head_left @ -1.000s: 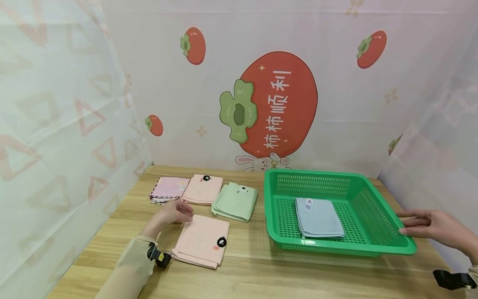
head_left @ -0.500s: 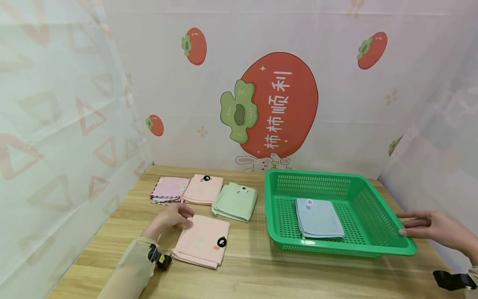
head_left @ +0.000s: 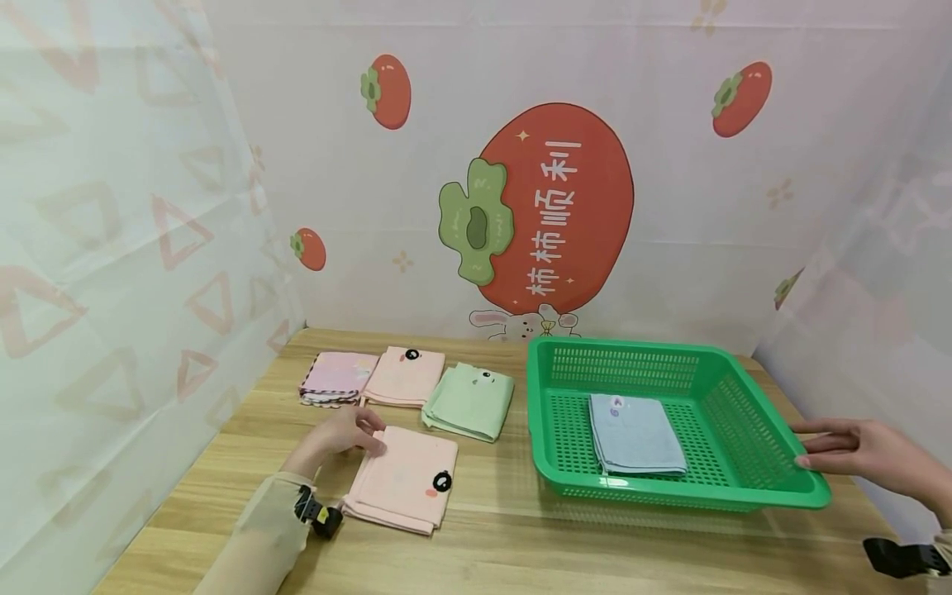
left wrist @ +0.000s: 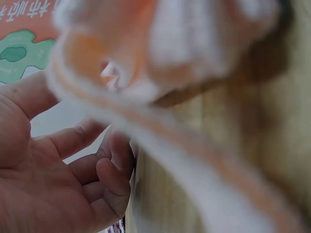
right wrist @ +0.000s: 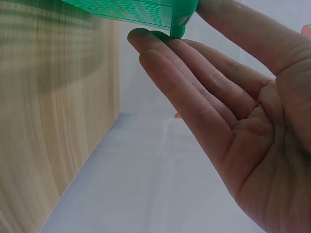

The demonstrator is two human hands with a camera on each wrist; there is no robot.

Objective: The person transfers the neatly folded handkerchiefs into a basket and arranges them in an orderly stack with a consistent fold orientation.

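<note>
In the head view, my left hand (head_left: 342,431) holds the upper left edge of a folded pink towel (head_left: 405,475) with a black eye patch, thumb on top. Close up in the left wrist view, the towel's blurred folds (left wrist: 189,34) hide the thumb tip, and the other fingers (left wrist: 114,179) curl loosely. On the right, my right hand (head_left: 866,456) grips the right front corner of a green plastic basket (head_left: 684,493). Its thumb is on the rim and its fingers lie beneath, as the right wrist view shows. A folded blue towel (head_left: 640,434) lies inside the basket.
Behind the left hand lie a folded purple towel (head_left: 338,376), another pink towel (head_left: 405,376) and a green towel (head_left: 468,401). All rest on the wooden table (head_left: 521,554). Printed cloth walls (head_left: 335,165) stand at the back and both sides.
My left hand has come down slightly from above the near pink towel onto its edge. The right hand and the basket stay in place.
</note>
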